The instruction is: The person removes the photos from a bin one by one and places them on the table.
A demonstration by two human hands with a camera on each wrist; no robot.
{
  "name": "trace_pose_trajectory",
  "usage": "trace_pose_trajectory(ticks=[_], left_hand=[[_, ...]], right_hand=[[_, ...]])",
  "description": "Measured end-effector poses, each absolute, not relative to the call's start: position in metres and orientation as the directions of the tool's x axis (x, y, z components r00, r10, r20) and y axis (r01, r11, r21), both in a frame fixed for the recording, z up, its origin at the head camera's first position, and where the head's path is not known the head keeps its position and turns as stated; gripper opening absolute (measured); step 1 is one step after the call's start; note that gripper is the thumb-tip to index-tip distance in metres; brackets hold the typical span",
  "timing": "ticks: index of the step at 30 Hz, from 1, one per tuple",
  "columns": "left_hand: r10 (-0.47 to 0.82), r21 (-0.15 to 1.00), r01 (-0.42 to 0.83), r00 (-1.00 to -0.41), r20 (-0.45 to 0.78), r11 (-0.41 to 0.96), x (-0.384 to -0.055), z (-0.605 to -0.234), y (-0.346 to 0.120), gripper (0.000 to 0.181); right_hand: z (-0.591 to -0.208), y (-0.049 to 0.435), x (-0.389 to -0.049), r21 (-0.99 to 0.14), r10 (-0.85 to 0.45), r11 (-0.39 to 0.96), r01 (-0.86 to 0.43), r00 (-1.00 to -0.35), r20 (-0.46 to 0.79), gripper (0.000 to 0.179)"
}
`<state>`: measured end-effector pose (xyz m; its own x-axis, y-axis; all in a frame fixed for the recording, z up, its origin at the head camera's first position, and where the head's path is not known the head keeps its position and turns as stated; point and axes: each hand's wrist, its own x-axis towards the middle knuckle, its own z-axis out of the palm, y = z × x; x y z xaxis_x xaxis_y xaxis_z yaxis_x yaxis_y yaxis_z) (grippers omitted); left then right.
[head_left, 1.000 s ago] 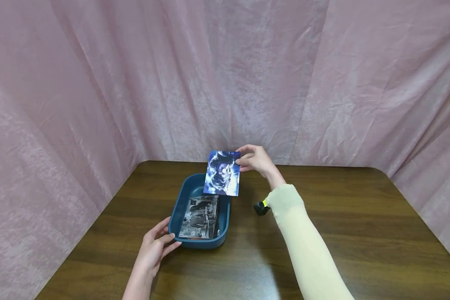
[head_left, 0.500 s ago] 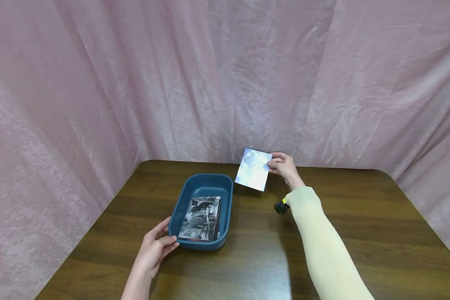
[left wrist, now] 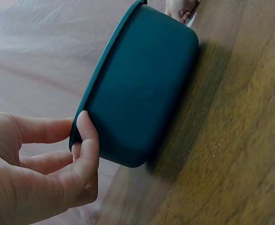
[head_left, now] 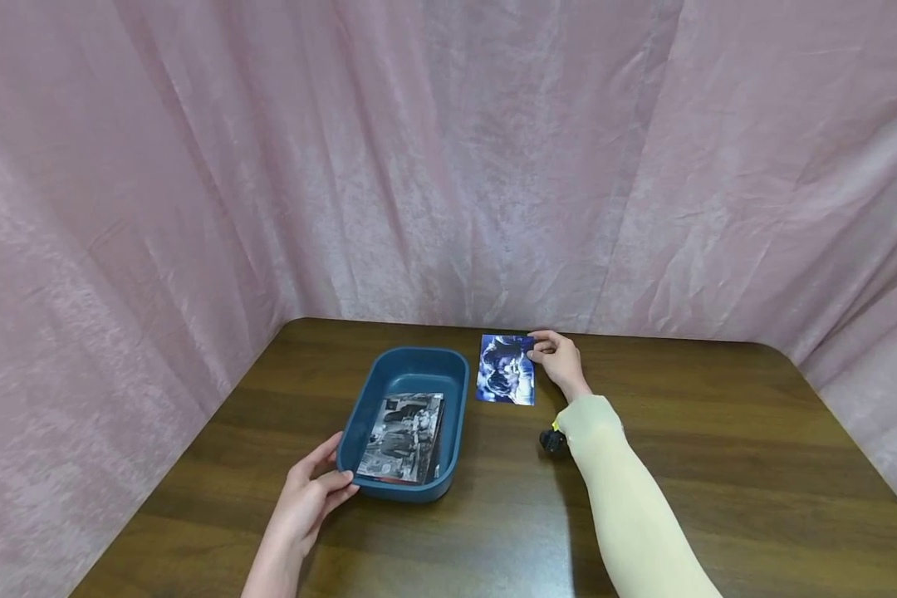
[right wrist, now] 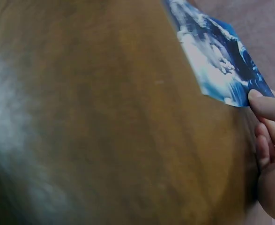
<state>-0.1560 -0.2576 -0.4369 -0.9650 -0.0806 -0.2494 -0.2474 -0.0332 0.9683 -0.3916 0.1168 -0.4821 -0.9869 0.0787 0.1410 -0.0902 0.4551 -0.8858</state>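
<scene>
My right hand (head_left: 559,360) pinches the right edge of a blue and white picture card (head_left: 505,370), low over the table at the right of a blue plastic bin. In the right wrist view the thumb lies on a corner of the card (right wrist: 221,56), fingers beneath. My left hand (head_left: 306,492) grips the near left corner of the bin (head_left: 459,423) by its rim; the left wrist view shows thumb and fingers on either side of that rim (left wrist: 100,65). Inside the bin lies a small stack of picture cards (head_left: 399,440), a black-and-white one on top.
The brown wooden table (head_left: 680,465) reaches back to a pink velvet curtain (head_left: 448,166) along its far edge. A small black device (head_left: 551,440) with a yellow strip sits at the right sleeve's cuff (head_left: 589,415).
From above the bin's far right part, my right hand has carried the blue card right and then down to the table. The left hand keeps its hold on the bin.
</scene>
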Motion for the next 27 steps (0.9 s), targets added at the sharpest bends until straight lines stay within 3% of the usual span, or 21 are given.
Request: trace_pose_trajectory(ticks=[10, 23, 27], left_hand=[[-0.075, 0.969, -0.246, -0.966, -0.247, -0.030, -0.154, -0.435, -0.258, 0.065], [-0.068, 0.969, -0.246, -0.967, -0.247, -0.027, -0.156, -0.436, -0.260, 0.065], [-0.089, 0.967, -0.255, -0.963, -0.256, -0.019, -0.152, -0.437, -0.265, 0.065]], right_hand=[[-0.487, 0.120, -0.391, -0.824, 0.095, 0.560, -0.089, -0.981, 0.171, 0.032], [-0.492, 0.122, -0.394, -0.735, 0.006, 0.658, -0.164, -0.975, 0.223, 0.036], [-0.494, 0.115, -0.397, -0.727, -0.038, 0.668, -0.156, -0.984, 0.176, 0.043]])
